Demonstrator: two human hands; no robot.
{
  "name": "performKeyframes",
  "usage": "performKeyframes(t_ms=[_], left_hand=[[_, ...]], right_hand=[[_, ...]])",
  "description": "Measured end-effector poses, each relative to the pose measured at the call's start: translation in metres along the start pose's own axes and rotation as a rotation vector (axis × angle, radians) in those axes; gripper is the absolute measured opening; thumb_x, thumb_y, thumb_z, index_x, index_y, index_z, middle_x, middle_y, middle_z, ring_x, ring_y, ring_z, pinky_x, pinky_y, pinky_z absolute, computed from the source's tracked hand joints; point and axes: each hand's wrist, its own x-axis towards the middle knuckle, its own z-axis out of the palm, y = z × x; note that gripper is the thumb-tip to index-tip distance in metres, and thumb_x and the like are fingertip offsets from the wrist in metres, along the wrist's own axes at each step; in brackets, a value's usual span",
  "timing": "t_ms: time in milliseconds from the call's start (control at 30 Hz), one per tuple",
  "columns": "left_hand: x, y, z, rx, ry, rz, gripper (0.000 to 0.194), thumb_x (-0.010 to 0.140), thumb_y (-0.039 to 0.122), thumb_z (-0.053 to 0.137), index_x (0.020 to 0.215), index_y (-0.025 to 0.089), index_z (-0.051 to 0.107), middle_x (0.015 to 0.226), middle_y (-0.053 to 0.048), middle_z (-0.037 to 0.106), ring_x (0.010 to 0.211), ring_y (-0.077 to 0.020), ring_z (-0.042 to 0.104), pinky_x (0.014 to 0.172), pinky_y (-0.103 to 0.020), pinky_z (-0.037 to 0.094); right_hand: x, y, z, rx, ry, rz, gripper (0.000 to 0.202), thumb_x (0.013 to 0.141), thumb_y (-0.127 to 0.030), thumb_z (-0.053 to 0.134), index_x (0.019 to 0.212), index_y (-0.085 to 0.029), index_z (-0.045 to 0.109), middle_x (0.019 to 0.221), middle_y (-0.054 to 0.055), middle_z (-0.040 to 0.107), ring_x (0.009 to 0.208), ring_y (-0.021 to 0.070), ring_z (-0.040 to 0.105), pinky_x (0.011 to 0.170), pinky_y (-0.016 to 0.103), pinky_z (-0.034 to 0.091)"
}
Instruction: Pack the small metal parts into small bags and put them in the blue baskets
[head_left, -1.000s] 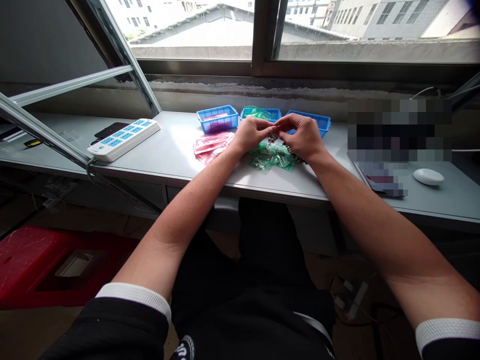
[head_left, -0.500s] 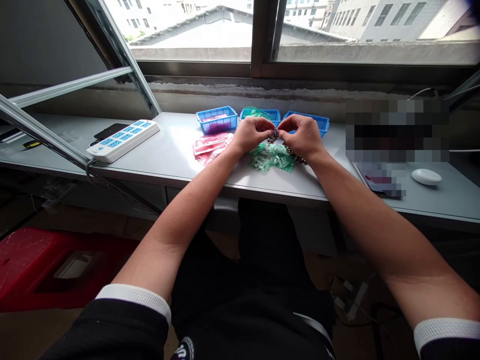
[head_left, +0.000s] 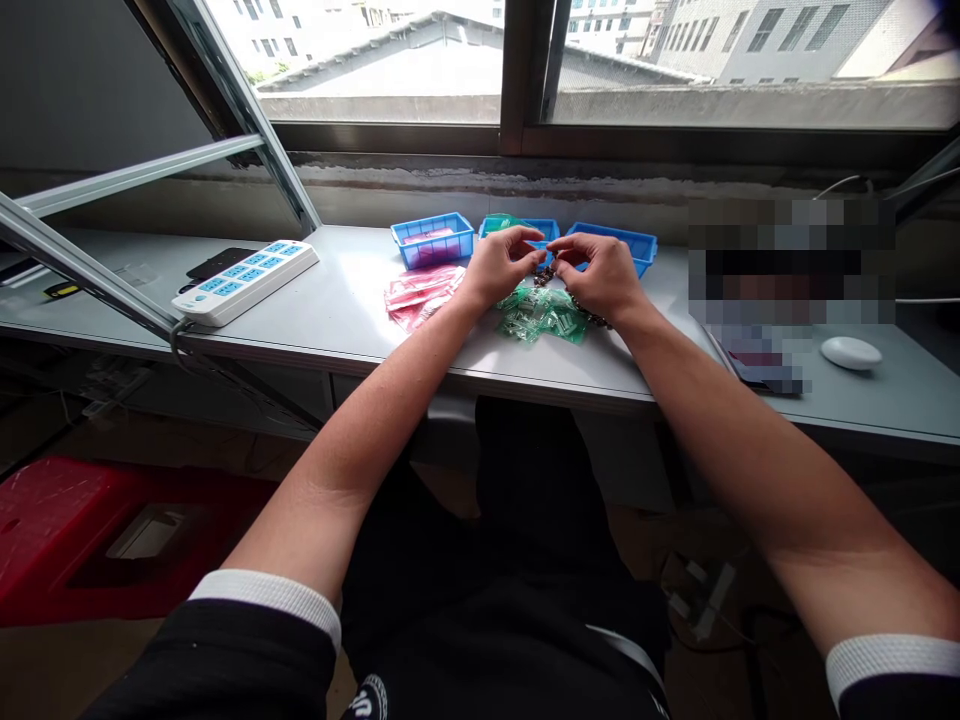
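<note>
Over the middle of the table, my left hand point(head_left: 504, 266) has its thumb and index finger curved towards each other near a dark beaded chain point(head_left: 543, 276). Facing it, my right hand point(head_left: 604, 275) pinches something small at the chain's upper end; the thing is too small to name. More of the chain runs beneath my right hand. Green plastic packets point(head_left: 541, 316) lie below both hands, and pink packets point(head_left: 421, 293) lie to the left. Behind are three blue baskets: the left one point(head_left: 433, 241) holds pink packets, the middle one point(head_left: 551, 230) green ones, and the right one point(head_left: 646, 250) is partly hidden.
A white power strip point(head_left: 247, 283) rests on the grey table point(head_left: 345, 300) at the left, beside a metal frame point(head_left: 262, 150). A white mouse point(head_left: 851, 353) and a blurred-out item are at the right. The window is behind.
My hands' fingertips have moved slightly apart, and the fingers of my left hand have opened a little. The packets and baskets have not moved.
</note>
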Motion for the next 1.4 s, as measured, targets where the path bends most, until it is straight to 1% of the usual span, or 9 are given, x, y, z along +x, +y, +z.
performKeyframes(t_ms=[67, 200, 267, 500, 733, 933, 1067, 1233, 1400], left_hand=[[-0.002, 0.003, -0.001, 0.041, 0.001, -0.007, 0.026, 0.11, 0.038, 0.096, 0.128, 0.019, 0.096, 0.126, -0.013, 0.099, 0.119, -0.0277, 0.093, 0.109, -0.038, 0.071], [-0.008, 0.011, -0.004, 0.031, -0.093, 0.011, 0.053, 0.113, 0.07, 0.093, 0.109, 0.018, 0.1, 0.107, -0.012, 0.099, 0.104, -0.0263, 0.092, 0.096, -0.035, 0.068], [-0.009, 0.011, -0.003, 0.002, -0.129, 0.014, 0.056, 0.112, 0.074, 0.094, 0.11, 0.018, 0.101, 0.106, -0.012, 0.099, 0.102, -0.0264, 0.092, 0.093, -0.034, 0.067], [-0.003, -0.001, 0.0, -0.065, -0.097, -0.026, 0.023, 0.103, 0.032, 0.104, 0.122, 0.02, 0.103, 0.123, -0.011, 0.101, 0.119, -0.0303, 0.096, 0.113, -0.041, 0.075], [-0.002, 0.002, 0.0, -0.035, -0.062, -0.022, 0.02, 0.099, 0.017, 0.097, 0.117, 0.022, 0.103, 0.123, -0.01, 0.101, 0.122, -0.0292, 0.096, 0.122, -0.045, 0.076], [-0.004, 0.009, 0.001, -0.014, -0.072, -0.022, 0.015, 0.099, 0.017, 0.095, 0.113, 0.021, 0.1, 0.123, -0.01, 0.101, 0.122, -0.0302, 0.095, 0.122, -0.048, 0.076], [-0.004, 0.011, 0.002, -0.055, -0.059, -0.039, 0.024, 0.098, 0.014, 0.092, 0.121, 0.02, 0.096, 0.123, -0.011, 0.099, 0.122, -0.0297, 0.096, 0.118, -0.049, 0.077], [-0.005, 0.011, 0.003, -0.093, -0.046, -0.036, 0.034, 0.1, 0.019, 0.096, 0.134, 0.022, 0.09, 0.125, -0.011, 0.099, 0.123, -0.0287, 0.097, 0.117, -0.048, 0.078], [-0.005, 0.009, 0.001, -0.084, -0.069, -0.051, 0.037, 0.103, 0.027, 0.1, 0.139, 0.021, 0.09, 0.122, -0.012, 0.098, 0.116, -0.0285, 0.096, 0.112, -0.047, 0.079]], right_hand=[[0.0, 0.0, 0.0, 0.007, 0.007, -0.005, 0.006, 0.101, -0.026, 0.094, 0.105, -0.029, 0.09, 0.111, 0.01, 0.096, 0.109, 0.0375, 0.094, 0.111, 0.061, 0.079], [0.0, 0.0, -0.001, -0.008, 0.038, -0.002, 0.017, 0.095, -0.02, 0.099, 0.097, -0.029, 0.084, 0.107, 0.009, 0.095, 0.103, 0.0364, 0.092, 0.105, 0.06, 0.079], [0.0, -0.001, -0.001, -0.02, 0.032, -0.014, 0.017, 0.095, -0.022, 0.1, 0.097, -0.029, 0.084, 0.105, 0.008, 0.094, 0.102, 0.0354, 0.091, 0.104, 0.06, 0.078], [-0.003, -0.009, -0.002, -0.001, -0.022, -0.028, 0.015, 0.094, -0.017, 0.093, 0.096, -0.029, 0.085, 0.11, 0.008, 0.095, 0.108, 0.0352, 0.092, 0.109, 0.061, 0.078], [0.001, -0.005, -0.002, -0.044, 0.072, 0.016, 0.017, 0.096, -0.021, 0.096, 0.094, -0.03, 0.082, 0.109, 0.012, 0.095, 0.106, 0.0391, 0.091, 0.109, 0.064, 0.079], [0.0, -0.004, -0.002, 0.031, 0.012, 0.087, 0.022, 0.092, -0.036, 0.105, 0.099, -0.03, 0.084, 0.105, 0.009, 0.093, 0.096, 0.0345, 0.09, 0.091, 0.06, 0.083], [-0.002, -0.006, 0.0, 0.125, -0.007, 0.136, 0.029, 0.089, -0.044, 0.107, 0.104, -0.03, 0.086, 0.106, 0.009, 0.094, 0.094, 0.0345, 0.09, 0.08, 0.057, 0.083], [-0.003, -0.008, -0.002, 0.131, -0.044, 0.121, 0.035, 0.089, -0.045, 0.109, 0.115, -0.028, 0.094, 0.107, 0.009, 0.096, 0.097, 0.0344, 0.091, 0.088, 0.059, 0.084], [-0.003, -0.007, -0.004, 0.105, -0.057, 0.077, 0.027, 0.093, -0.047, 0.107, 0.109, -0.028, 0.095, 0.105, 0.01, 0.095, 0.104, 0.037, 0.092, 0.097, 0.063, 0.084]])
